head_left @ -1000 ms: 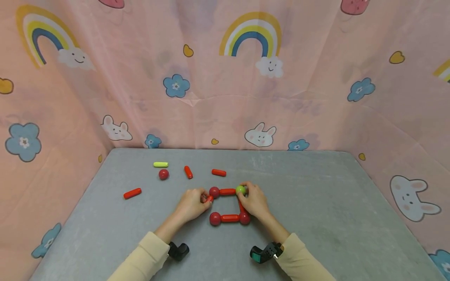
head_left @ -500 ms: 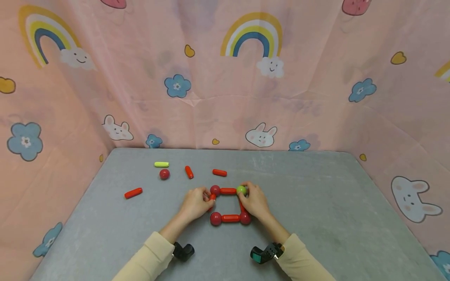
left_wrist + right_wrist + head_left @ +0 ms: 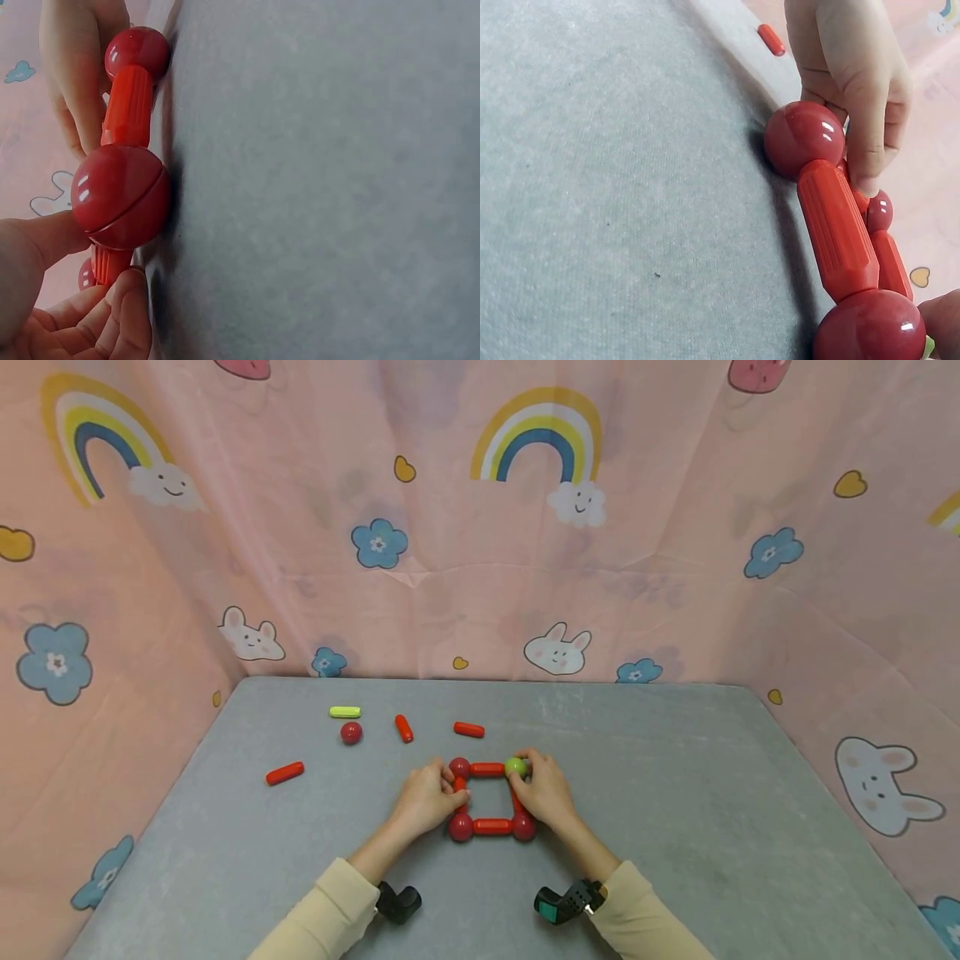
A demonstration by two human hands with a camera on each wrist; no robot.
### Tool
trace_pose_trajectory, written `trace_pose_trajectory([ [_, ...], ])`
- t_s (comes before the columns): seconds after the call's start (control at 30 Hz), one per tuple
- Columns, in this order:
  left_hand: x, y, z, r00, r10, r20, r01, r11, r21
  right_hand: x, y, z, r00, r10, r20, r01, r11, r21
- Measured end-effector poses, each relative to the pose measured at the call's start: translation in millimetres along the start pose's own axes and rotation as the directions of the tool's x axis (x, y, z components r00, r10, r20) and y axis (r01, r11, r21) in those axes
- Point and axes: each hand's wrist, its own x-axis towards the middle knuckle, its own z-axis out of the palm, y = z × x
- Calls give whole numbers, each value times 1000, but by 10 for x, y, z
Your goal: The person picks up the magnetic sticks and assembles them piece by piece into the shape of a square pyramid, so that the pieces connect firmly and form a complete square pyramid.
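A square frame of red rods and balls lies in front of me in the head view. My left hand (image 3: 426,797) pinches the red rod (image 3: 111,264) on its left side, between the far-left red ball (image 3: 460,767) and the near-left red ball (image 3: 461,827). That rod appears to meet both balls. At the far-right corner, my right hand (image 3: 546,789) holds the green ball (image 3: 514,767) between thumb and fingers. The far rod (image 3: 487,769) and near rod (image 3: 492,827) run across. The right-side rod (image 3: 517,802) is partly covered, ending at the near-right red ball (image 3: 524,827).
Loose on the grey table (image 3: 675,777) lie a yellow-green rod (image 3: 345,712), a red ball (image 3: 351,732) and several red rods, one (image 3: 285,773) at the left. A patterned pink curtain (image 3: 465,568) stands behind the table's far edge.
My left hand has shifted right with the red rod, which has swung into line between the two left balls. My right hand stays on the green ball.
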Motion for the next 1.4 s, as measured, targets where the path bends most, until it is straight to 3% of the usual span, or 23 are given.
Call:
trace_pose_trajectory([
  [0.4, 2, 8, -23, 1000, 15, 14, -15, 1000, 19, -10, -21, 2, 999, 31, -12, -31, 999, 13],
  [0.73, 63, -51, -77, 997, 25, 68, -27, 999, 30, -3, -19, -7, 999, 39, -7, -39, 999, 18],
  [0.93, 222, -67, -197, 999, 31, 43, -32, 999, 22, -2, -3, 7, 1000, 22, -16, -22, 1000, 22],
  [1.17, 508, -113, -248, 991, 133, 14, -133, 991, 13, -4, 2, 4, 999, 34, -9, -34, 999, 18],
  [1.4, 717, -135, -247, 992, 114, 58, -117, 992, 47, -3, 0, 15, 999, 34, -11, -34, 999, 6],
])
